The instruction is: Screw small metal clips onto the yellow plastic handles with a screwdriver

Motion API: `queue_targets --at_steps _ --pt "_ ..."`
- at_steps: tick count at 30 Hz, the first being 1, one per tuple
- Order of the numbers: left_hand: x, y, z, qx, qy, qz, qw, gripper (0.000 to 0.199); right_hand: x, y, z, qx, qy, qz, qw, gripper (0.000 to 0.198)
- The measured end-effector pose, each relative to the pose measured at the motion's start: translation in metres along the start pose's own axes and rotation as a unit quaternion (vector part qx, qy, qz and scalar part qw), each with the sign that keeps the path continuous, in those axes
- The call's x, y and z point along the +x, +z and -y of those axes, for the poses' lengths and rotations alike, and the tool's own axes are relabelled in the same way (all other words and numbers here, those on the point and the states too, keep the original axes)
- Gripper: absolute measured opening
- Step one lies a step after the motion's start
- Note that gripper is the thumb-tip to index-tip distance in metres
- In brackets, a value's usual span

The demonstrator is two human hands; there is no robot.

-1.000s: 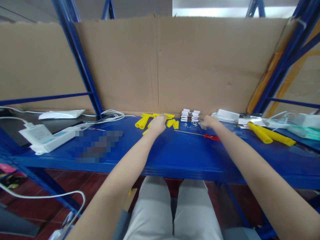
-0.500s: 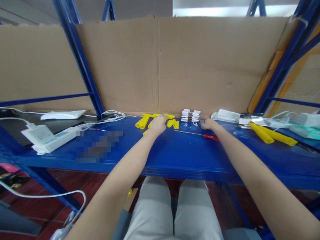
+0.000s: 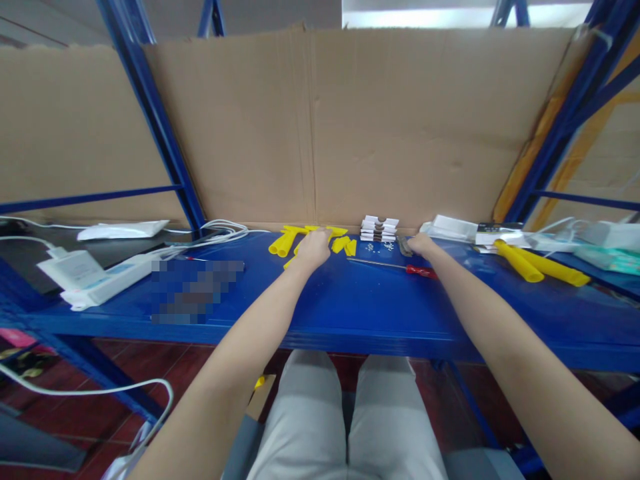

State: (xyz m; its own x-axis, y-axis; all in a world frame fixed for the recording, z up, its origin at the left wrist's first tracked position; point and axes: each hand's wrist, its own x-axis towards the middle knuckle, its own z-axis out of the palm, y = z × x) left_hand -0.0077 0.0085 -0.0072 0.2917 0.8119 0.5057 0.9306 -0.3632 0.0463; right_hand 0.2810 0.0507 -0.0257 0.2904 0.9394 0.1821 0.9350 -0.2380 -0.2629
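My left hand (image 3: 315, 247) is at the back of the blue shelf, its fingers curled down among yellow plastic pieces (image 3: 338, 245). What its fingertips grip is hidden behind the hand. A pair of yellow tubes (image 3: 283, 244) lies just left of it. My right hand (image 3: 423, 244) is closed beside small grey metal parts (image 3: 404, 246); its fingertips and anything in them are hard to see. Between the hands, a stack of white, dark-edged pieces (image 3: 379, 230) stands near the cardboard, with small screws (image 3: 379, 247) scattered before it. A red-handled screwdriver (image 3: 421, 271) lies in front of my right hand.
White power strip (image 3: 115, 279) and coiled white cables (image 3: 227, 232) lie on the left, near a blurred patch (image 3: 200, 292). To the right are white packets (image 3: 453, 229) and yellow-handled pliers (image 3: 550, 267). A cardboard sheet (image 3: 400, 127) walls off the back; blue posts (image 3: 150, 113) flank it.
My right hand has drawn back slightly to the right and its fingers have curled in, so the grey metal parts show more clearly. My left hand stays among the yellow pieces.
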Motion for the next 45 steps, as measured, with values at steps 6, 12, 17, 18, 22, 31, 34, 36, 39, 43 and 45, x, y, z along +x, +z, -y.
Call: queue_targets --at_steps 6,12,17,18,22,31,34,36,39,43,45 --pt "0.000 -0.001 0.000 0.004 -0.003 0.009 1.000 0.038 0.002 0.003 0.002 -0.045 0.021 -0.002 0.999 0.054" --pt "0.001 -0.002 0.000 0.008 -0.006 0.014 1.000 0.038 -0.004 -0.002 0.006 -0.086 0.007 0.007 0.996 0.055" --pt "0.002 -0.001 0.001 0.012 -0.007 0.020 1.000 0.039 -0.008 -0.006 0.011 -0.099 -0.009 0.041 0.994 0.052" --pt "0.002 -0.001 0.001 0.013 -0.006 0.019 1.000 0.039 -0.009 -0.006 0.012 -0.099 -0.012 0.046 0.994 0.051" --pt "0.003 0.001 0.003 0.013 -0.005 0.015 1.000 0.038 -0.011 -0.007 0.015 -0.094 -0.010 0.049 0.994 0.045" --pt "0.002 0.000 0.001 0.010 -0.011 0.016 1.000 0.040 -0.008 -0.005 0.009 -0.086 -0.014 0.032 0.996 0.041" --pt "0.002 0.000 0.003 0.006 -0.011 0.013 1.000 0.042 -0.011 -0.006 0.010 -0.086 -0.017 0.022 0.996 0.042" --pt "0.003 0.001 0.004 0.004 -0.012 0.013 1.000 0.042 -0.014 -0.006 0.012 -0.090 -0.019 0.020 0.996 0.042" --pt "0.004 0.002 0.007 -0.005 -0.017 0.012 1.000 0.043 -0.018 -0.008 0.015 -0.097 -0.019 0.022 0.995 0.045" --pt "0.005 -0.001 0.009 -0.022 -0.036 0.008 0.999 0.043 -0.023 -0.010 0.018 -0.099 -0.007 0.033 0.994 0.047" --pt "0.006 -0.004 0.010 -0.038 -0.056 0.009 0.998 0.043 -0.026 -0.012 0.020 -0.101 -0.003 0.039 0.994 0.047"
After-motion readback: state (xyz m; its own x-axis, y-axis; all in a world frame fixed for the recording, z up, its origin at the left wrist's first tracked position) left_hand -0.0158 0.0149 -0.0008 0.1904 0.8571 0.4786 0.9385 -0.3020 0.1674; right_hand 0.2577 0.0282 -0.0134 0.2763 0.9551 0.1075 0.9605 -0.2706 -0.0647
